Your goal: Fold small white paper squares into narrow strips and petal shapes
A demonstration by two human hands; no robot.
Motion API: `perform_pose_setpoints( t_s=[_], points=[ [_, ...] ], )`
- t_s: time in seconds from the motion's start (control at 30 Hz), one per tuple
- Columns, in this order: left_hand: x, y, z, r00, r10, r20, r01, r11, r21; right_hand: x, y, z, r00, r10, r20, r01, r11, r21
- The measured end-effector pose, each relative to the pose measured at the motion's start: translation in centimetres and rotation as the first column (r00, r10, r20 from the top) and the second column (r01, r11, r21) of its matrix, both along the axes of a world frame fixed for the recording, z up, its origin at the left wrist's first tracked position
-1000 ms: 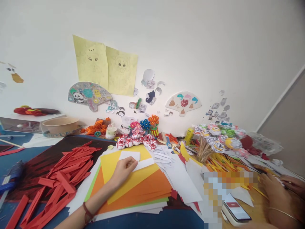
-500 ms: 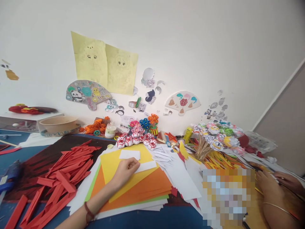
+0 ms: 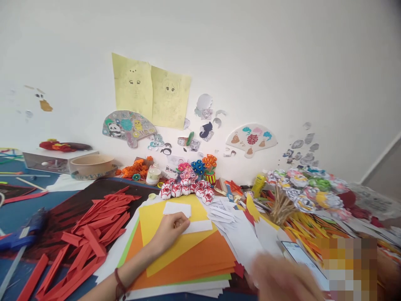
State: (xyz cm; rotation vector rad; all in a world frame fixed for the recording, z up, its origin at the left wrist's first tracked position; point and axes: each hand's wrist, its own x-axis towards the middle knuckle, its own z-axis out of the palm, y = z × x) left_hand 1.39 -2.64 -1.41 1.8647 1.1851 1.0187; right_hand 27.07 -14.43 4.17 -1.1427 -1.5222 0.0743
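Note:
My left hand (image 3: 173, 230) reaches in over the stack of coloured paper, thumb and fingers closed on one end of a white paper strip (image 3: 200, 226). Beneath lies a yellow sheet (image 3: 196, 246), with orange sheets (image 3: 205, 267) below it. Just behind that hand is a short stack of white paper slips (image 3: 177, 209). At the lower right my right hand (image 3: 282, 278) is smeared by motion near a phone (image 3: 302, 257); whether it holds anything cannot be made out.
Folded red paper strips (image 3: 90, 238) lie on the left beside a blue glue gun (image 3: 29, 234). White paper scraps (image 3: 222, 213), red-white paper shapes (image 3: 184, 189), a white jar (image 3: 153, 174) and paper flowers (image 3: 297, 179) line the back. A co-worker's arm (image 3: 388, 271) shows at right.
My right hand has come into view at the lower right. The view has turned slightly left, and a phone now shows. My left hand keeps its grip on the strip.

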Motion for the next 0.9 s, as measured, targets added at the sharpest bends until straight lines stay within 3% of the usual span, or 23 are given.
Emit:
perform_pose_setpoints(
  t_s=[0.1,0.2,0.3,0.37,0.43,0.6,0.9],
  points=[
    [-0.4,0.5,0.0,0.998,0.027,-0.049,-0.025,0.999,0.029,-4.9,6.7,-1.7,0.987,0.155,-0.027,-0.157,0.981,-0.112],
    [-0.7,1.0,0.1,0.994,0.04,-0.099,-0.032,0.997,0.074,-6.9,12.5,-3.5,0.927,0.375,-0.017,-0.36,0.873,-0.33],
    [-0.7,1.1,0.3,0.99,0.021,-0.14,-0.005,0.993,0.115,-7.2,14.3,-5.0,0.845,0.533,-0.043,-0.482,0.726,-0.49],
    [-0.7,1.0,0.5,0.988,0.003,-0.156,0.016,0.993,0.12,-7.1,13.9,-5.5,0.803,0.588,-0.097,-0.547,0.664,-0.51],
    [-0.5,0.8,0.5,0.987,-0.005,-0.163,0.024,0.993,0.117,-6.9,13.3,-5.6,0.79,0.604,-0.105,-0.571,0.663,-0.484],
    [-0.2,0.4,0.2,0.982,0.001,-0.19,0.024,0.992,0.126,-6.5,13.2,-5.9,0.833,0.552,-0.046,-0.522,0.755,-0.397],
    [-0.9,0.4,0.7,0.965,0.049,-0.257,-0.007,0.987,0.162,-5.1,14.1,-6.7,0.838,0.541,-0.07,-0.512,0.735,-0.444]
  ],
)
